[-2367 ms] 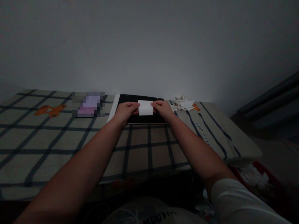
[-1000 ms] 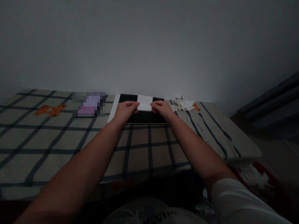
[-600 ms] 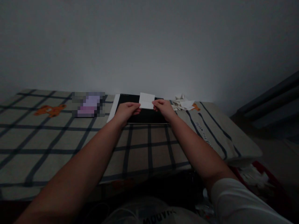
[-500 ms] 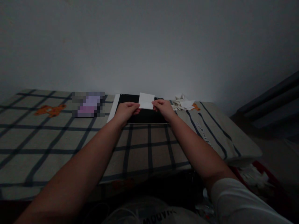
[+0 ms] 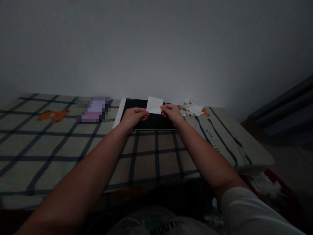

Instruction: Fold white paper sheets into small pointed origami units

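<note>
A small white sheet of paper (image 5: 155, 105) is held up between my two hands, over a black flat board (image 5: 153, 122) that looks like a notebook or pad. My left hand (image 5: 133, 117) pinches the paper's lower left corner between thumb and fingers. At its lower right edge, my right hand (image 5: 171, 113) pinches it the same way. Just right of that hand lies a pile of folded white paper pieces (image 5: 192, 108). A white strip (image 5: 118, 114) shows along the board's left side.
A checked cloth (image 5: 102, 143) with orange bear prints covers the table, which stands against a grey wall (image 5: 156, 49). A phone (image 5: 94, 111), partly pixelated, lies at the left. Below the table's right end, a red container (image 5: 290, 195) holds white paper pieces (image 5: 266, 186).
The paper has shifted slightly to the right and tilted a little, with both hands still pinching it. The other things stay where they were.
</note>
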Motion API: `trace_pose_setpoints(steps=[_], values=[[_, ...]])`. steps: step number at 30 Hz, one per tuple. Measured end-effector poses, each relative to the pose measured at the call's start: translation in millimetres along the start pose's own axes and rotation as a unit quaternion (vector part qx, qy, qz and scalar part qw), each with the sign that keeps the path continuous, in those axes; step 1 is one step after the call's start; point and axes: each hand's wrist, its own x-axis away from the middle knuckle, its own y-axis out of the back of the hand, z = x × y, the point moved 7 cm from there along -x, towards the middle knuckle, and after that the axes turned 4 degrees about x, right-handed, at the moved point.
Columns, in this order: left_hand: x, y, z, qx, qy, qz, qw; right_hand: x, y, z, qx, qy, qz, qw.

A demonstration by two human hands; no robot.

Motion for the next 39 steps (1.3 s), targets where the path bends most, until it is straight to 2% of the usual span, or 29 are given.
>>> trace_pose_setpoints(steps=[4, 10, 16, 21, 25, 30, 39], values=[[-1.2, 2.6, -1.0, -0.019, -0.012, -0.004, 1.0, 1.0, -2.1, 0.8, 0.004, 0.004, 0.01, 1.0], [-2.7, 3.8, 1.5, -0.04, 0.009, 0.002, 0.999, 1.5, -3.2, 2.5, 0.01, 0.014, 0.021, 1.0], [-3.9, 11.2, -6.3, -0.04, -0.057, -0.052, 0.996, 1.4, -8.1, -0.3, 0.012, 0.014, 0.05, 0.999], [-7.1, 13.1, -8.4, -0.072, -0.099, -0.058, 0.991, 2.4, -9.5, -0.8, 0.012, 0.003, 0.053, 0.999], [-10.7, 18.9, -10.3, -0.103, -0.127, -0.08, 0.983, 4.4, -14.5, 0.9, 0.007, 0.001, 0.086, 0.996], [-14.7, 24.2, -11.1, -0.138, -0.151, -0.091, 0.975, 8.0, -18.5, 0.7, 0.049, -0.02, 0.12, 0.991], [-10.4, 23.5, -9.0, -0.119, -0.131, -0.113, 0.978, 11.3, -23.1, 5.2, 0.131, 0.007, 0.149, 0.98]])
